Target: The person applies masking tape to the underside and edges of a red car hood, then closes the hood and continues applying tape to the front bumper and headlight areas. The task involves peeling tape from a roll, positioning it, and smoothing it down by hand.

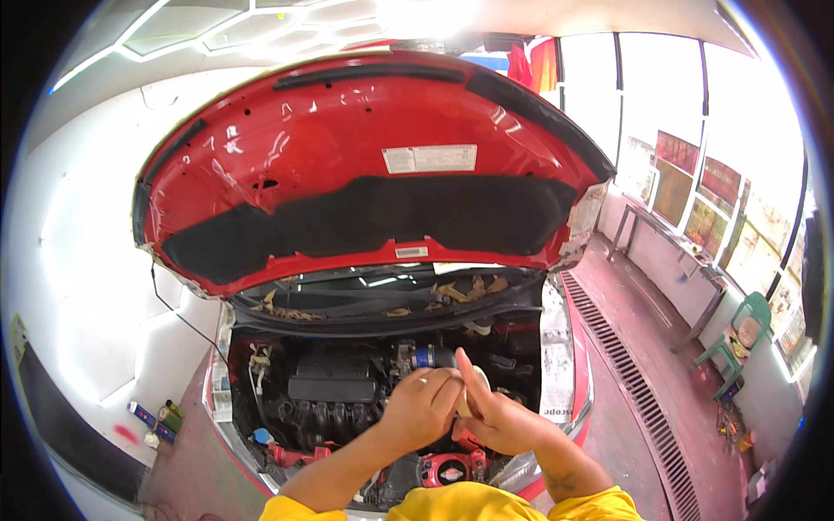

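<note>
Both of my hands meet over the right-middle of a car's engine bay (261, 382). My left hand (421, 406) is closed, its fingers curled in against the other hand, and a ring shows on one finger. My right hand (497, 418) has one finger pointing up and the others bent round. Between them a sliver of something pale shows, too covered to name. Behind the hands lie a black engine cover (332, 379) and a dark intake hose with a blue band (424, 358).
The red hood (321, 122) stands raised over the bay. Dry leaves (469, 289) lie below the windshield. Newspaper (556, 356) covers the right fender. A floor grate (625, 382), a green chair (737, 343) and a bench (669, 230) stand to the right; cans (165, 421) sit at left.
</note>
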A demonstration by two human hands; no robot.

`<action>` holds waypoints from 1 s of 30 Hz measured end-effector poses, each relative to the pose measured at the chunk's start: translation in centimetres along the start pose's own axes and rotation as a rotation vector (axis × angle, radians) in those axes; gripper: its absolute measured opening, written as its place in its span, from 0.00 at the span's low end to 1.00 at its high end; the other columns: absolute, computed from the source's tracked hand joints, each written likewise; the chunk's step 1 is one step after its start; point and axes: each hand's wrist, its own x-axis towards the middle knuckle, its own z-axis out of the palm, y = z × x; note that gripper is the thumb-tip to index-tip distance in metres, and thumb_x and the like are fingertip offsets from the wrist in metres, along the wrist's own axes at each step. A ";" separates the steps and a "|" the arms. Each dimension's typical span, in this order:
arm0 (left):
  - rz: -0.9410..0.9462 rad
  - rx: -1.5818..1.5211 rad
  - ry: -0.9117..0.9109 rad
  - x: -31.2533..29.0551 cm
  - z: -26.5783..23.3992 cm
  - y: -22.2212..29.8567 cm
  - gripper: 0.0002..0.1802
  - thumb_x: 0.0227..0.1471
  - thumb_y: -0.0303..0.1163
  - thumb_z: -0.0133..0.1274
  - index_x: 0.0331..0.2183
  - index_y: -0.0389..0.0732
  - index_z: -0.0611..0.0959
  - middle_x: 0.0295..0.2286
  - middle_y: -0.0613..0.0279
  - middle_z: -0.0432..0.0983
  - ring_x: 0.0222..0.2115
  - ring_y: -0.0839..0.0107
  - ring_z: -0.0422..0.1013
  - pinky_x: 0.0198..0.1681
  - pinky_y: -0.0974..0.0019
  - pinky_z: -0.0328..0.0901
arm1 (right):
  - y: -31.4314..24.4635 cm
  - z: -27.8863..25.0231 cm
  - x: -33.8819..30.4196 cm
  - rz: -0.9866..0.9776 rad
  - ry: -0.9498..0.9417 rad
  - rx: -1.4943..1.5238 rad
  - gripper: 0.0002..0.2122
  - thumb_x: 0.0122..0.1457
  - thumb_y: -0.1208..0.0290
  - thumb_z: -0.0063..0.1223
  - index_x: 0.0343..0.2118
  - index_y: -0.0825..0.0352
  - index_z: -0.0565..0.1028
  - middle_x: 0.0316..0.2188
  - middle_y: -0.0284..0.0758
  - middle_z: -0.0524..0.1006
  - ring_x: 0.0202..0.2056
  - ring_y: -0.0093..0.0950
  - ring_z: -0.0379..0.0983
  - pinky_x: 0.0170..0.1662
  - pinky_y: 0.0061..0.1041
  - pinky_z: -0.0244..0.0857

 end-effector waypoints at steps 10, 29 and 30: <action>-0.510 -0.705 -0.017 -0.7 -4.9 -1.7 0.08 0.55 0.29 0.71 0.32 0.40 0.86 0.47 0.58 0.77 0.51 0.67 0.73 0.56 0.63 0.64 | -1.7 -1.3 0.2 -0.608 0.413 -0.311 0.28 0.55 0.65 0.75 0.59 0.63 0.80 0.29 0.31 0.85 0.32 0.33 0.84 0.57 0.39 0.73; -0.134 -0.323 0.456 10.3 -7.9 0.3 0.08 0.55 0.17 0.67 0.34 0.35 0.83 0.32 0.55 0.85 0.34 0.67 0.82 0.41 0.67 0.75 | 2.9 -14.6 2.6 -0.403 1.863 0.273 0.19 0.71 0.63 0.54 0.60 0.67 0.74 0.27 0.30 0.72 0.28 0.19 0.68 0.32 0.25 0.64; -0.017 -0.161 0.383 12.0 -9.8 0.1 0.08 0.53 0.18 0.69 0.32 0.35 0.83 0.32 0.55 0.85 0.33 0.65 0.83 0.40 0.66 0.75 | 2.3 -15.5 2.4 -0.518 1.851 0.362 0.20 0.71 0.62 0.54 0.61 0.67 0.73 0.28 0.28 0.70 0.27 0.18 0.66 0.33 0.24 0.64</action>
